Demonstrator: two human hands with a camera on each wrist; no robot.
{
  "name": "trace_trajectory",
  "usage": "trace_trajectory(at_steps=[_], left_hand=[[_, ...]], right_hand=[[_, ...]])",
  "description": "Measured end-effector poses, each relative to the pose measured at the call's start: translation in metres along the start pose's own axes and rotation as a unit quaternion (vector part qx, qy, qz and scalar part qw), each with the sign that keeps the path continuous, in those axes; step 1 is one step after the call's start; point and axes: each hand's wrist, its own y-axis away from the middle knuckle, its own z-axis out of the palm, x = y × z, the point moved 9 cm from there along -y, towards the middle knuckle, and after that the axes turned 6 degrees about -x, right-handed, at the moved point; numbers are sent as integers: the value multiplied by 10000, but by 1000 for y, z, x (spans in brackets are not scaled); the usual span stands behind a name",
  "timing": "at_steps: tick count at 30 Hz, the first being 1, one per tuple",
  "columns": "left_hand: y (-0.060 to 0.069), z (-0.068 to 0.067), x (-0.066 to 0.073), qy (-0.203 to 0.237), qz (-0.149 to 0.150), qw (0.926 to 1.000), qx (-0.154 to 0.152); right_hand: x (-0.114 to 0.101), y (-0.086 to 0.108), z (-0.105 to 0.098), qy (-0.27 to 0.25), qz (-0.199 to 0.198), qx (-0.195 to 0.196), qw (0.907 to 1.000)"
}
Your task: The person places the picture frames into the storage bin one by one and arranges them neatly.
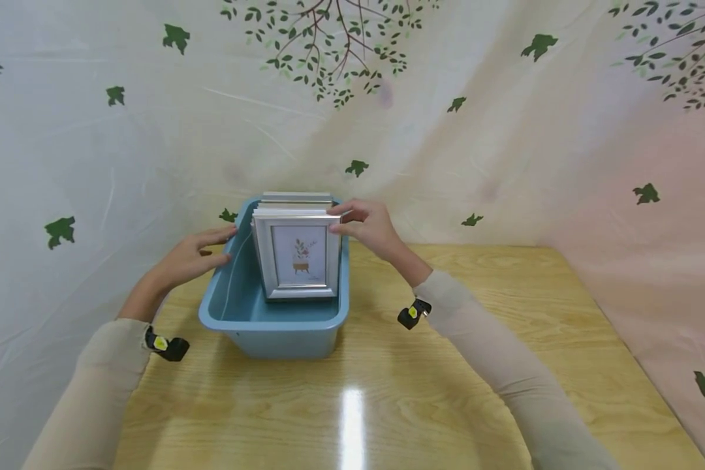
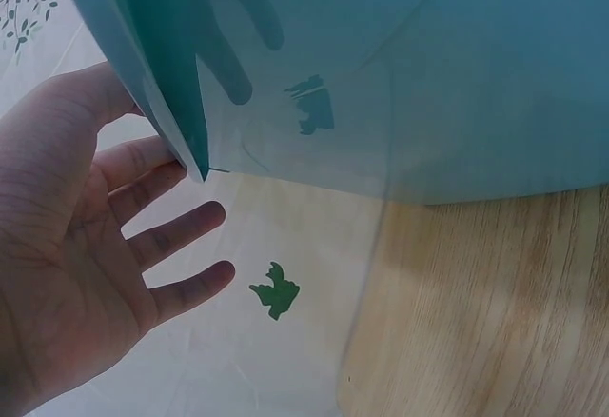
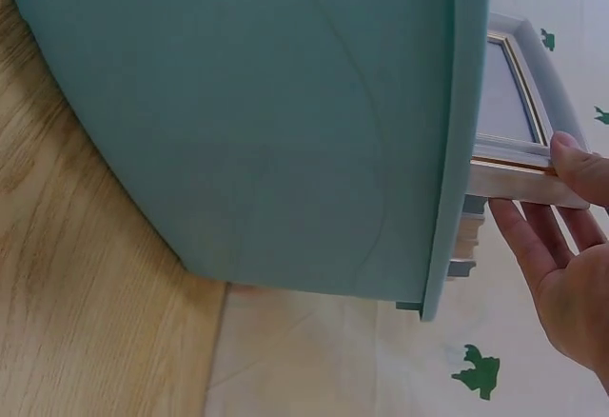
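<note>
A light blue plastic bin (image 1: 273, 325) holds several silver-white picture frames, standing one behind another. The front picture frame (image 1: 332, 274) shows a small potted plant print. My right hand (image 1: 371, 228) pinches that frame by its upper right corner, thumb on the face and fingers behind; the right wrist view shows the grip on the frame (image 3: 519, 184) beyond the bin wall (image 3: 238, 131). At the bin's left rim, my left hand (image 1: 190, 258) rests its thumb and fingertips against the edge. In the left wrist view, some fingertips of the left hand (image 2: 86, 246) are hidden behind the rim (image 2: 143, 74).
The bin stands on a wood-grain table (image 1: 446, 391) near its back edge. A pale cloth (image 1: 423, 143) printed with leaves and branches hangs behind and along the sides. Black wrist cameras sit on both sleeves.
</note>
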Motion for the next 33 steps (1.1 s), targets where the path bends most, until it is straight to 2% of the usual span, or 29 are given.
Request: trace_trajectory(at_steps=[7, 13, 22, 33], left_hand=[[-3, -2, 1, 5, -117, 9999, -17], [-2, -4, -1, 7, -60, 10000, 6], [-3, 1, -2, -13, -15, 10000, -31], [-5, -1, -3, 0, -30, 10000, 4]], right_hand=[[7, 0, 1, -28, -47, 1, 10000], [8, 0, 4, -29, 3, -120, 9999], [18, 6, 7, -23, 229, -154, 9996], [24, 6, 14, 136, 253, -266, 9992]])
